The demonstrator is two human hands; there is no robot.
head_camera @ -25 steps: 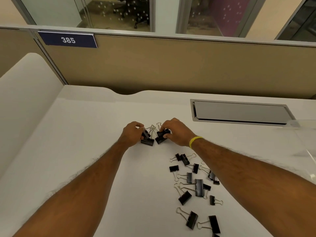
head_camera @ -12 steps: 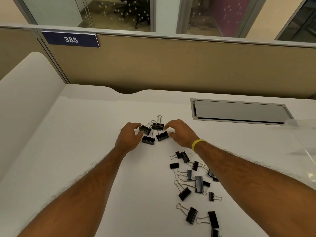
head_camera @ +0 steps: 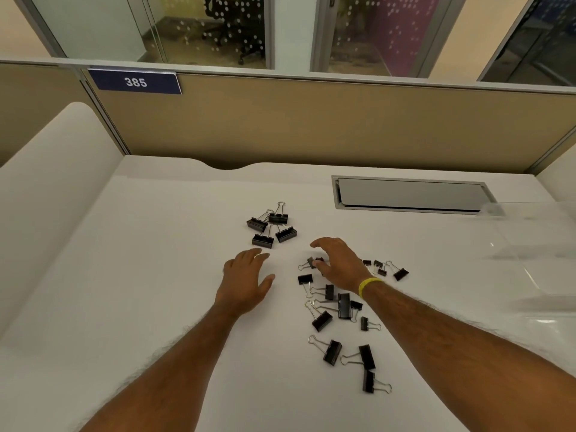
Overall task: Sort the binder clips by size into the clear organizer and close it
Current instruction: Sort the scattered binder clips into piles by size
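Both our hands back from the four grouped clips, left hand spread empty, right hand loosely spread over the scattered clips.

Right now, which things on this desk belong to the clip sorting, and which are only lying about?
For the job:
- four grouped clips
- scattered clips
- clear organizer

Not part of it:
- desk hatch
- number sign
- yellow wristband

Both hands released the four grouped clips (right perhaps touching another).
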